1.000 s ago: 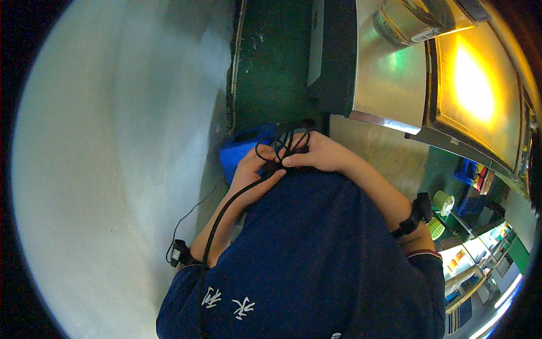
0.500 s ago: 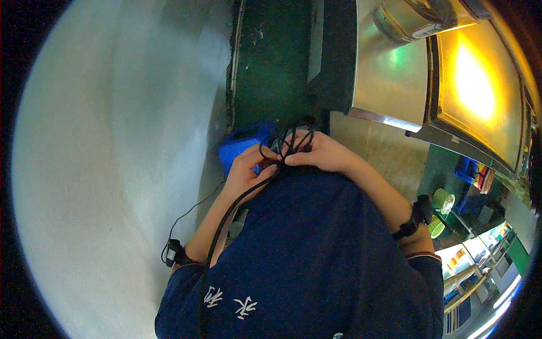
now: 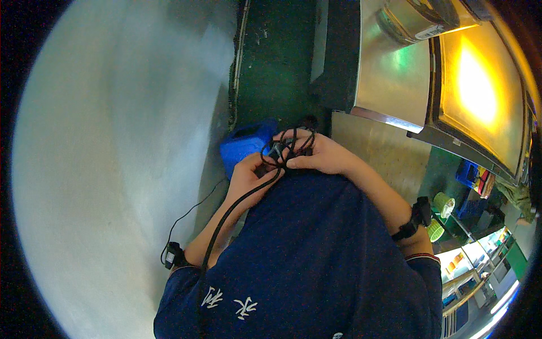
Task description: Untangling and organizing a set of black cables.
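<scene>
A black cable [image 3: 230,210] runs up across my left forearm and over my dark blue shirt to a tangle of thin loops in front of my chest. My left hand [image 3: 249,178] is closed on the cable just left of the bundle, thumb along it. My right hand [image 3: 322,155] grips the looped part from the right, its thumb near the point where the loops meet. Some dark grey pieces sit among the loops between the fingers; what they are cannot be made out.
A blue plastic bin [image 3: 247,148] stands on the green floor beyond my hands. A pale wall [image 3: 124,158] fills the left. At the right is a metal-topped machine [image 3: 393,73] with a bright yellow-lit panel and a clear container [image 3: 420,22]. Green baskets [image 3: 444,204] stand farther right.
My left hand's fingers have shifted slightly around the cable, and the loops have spread a little. Both hands stay in front of my chest.
</scene>
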`<state>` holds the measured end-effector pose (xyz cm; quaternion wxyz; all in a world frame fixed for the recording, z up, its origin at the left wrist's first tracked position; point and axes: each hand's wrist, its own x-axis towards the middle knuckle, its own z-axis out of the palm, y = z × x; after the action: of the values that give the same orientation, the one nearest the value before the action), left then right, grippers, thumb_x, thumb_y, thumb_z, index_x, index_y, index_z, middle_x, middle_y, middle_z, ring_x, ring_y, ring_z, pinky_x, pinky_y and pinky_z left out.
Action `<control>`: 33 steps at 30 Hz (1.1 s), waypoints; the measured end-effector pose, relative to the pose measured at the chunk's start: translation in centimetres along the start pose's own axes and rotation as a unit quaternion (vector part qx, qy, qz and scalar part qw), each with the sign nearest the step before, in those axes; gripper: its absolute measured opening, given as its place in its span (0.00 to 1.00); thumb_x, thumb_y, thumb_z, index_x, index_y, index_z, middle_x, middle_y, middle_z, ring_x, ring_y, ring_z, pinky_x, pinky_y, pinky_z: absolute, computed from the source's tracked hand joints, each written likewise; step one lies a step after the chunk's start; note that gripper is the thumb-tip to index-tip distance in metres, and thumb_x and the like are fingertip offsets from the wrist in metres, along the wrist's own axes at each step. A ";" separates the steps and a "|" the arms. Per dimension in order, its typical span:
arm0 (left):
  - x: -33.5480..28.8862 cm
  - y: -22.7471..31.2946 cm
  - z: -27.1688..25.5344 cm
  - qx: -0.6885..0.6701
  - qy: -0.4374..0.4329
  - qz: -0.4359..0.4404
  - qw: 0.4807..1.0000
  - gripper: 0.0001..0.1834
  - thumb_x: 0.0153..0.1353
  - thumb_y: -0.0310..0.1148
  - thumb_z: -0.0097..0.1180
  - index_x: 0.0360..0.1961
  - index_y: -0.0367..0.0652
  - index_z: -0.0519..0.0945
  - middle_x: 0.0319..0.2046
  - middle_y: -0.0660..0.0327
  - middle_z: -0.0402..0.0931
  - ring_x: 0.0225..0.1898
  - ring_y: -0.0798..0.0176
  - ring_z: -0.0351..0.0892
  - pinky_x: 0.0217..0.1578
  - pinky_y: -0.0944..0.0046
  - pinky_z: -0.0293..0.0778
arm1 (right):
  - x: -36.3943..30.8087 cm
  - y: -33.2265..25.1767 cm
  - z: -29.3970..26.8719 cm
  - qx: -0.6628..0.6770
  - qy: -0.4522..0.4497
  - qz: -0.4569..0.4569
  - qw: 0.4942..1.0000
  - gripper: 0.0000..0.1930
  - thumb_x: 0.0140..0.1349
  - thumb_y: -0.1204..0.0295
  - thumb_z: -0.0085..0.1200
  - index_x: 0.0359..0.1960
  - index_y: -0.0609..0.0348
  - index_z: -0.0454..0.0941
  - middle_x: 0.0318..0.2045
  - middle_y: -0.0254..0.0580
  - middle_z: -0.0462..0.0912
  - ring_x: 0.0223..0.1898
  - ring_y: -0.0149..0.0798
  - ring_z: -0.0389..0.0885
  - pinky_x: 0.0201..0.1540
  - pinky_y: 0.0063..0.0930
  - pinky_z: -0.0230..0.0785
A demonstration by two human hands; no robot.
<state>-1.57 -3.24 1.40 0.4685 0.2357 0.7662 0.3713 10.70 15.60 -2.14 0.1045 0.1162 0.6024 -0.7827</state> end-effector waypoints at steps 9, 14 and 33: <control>-0.4 -1.4 0.3 -0.139 0.001 -0.026 0.990 0.07 0.56 0.26 0.63 0.35 0.39 0.77 0.29 0.67 0.76 0.30 0.75 0.72 0.32 0.72 0.69 | 0.6 -0.5 0.4 -0.039 -0.032 -0.049 0.998 0.13 0.58 0.64 0.63 0.39 0.60 0.82 0.40 0.41 0.83 0.45 0.39 0.79 0.52 0.35 0.68; -0.5 -1.1 0.1 -0.096 0.011 -0.061 0.993 0.07 0.56 0.25 0.60 0.35 0.38 0.77 0.29 0.65 0.77 0.31 0.73 0.73 0.33 0.70 0.70 | 0.5 -0.9 0.4 -0.055 -0.039 -0.027 0.997 0.14 0.58 0.64 0.62 0.39 0.62 0.82 0.36 0.41 0.84 0.40 0.37 0.80 0.47 0.32 0.70; 0.1 1.1 -1.3 0.064 -0.022 0.070 0.995 0.11 0.55 0.30 0.65 0.36 0.38 0.77 0.29 0.59 0.76 0.30 0.68 0.75 0.33 0.67 0.71 | 0.7 -1.0 -0.8 -0.030 -0.047 -0.016 0.998 0.12 0.60 0.66 0.61 0.40 0.60 0.82 0.37 0.37 0.83 0.41 0.33 0.79 0.48 0.29 0.69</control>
<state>-2.81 -2.98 2.55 0.4418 0.3265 0.7596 0.3481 9.76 16.61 -1.67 0.1237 0.0661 0.6222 -0.7702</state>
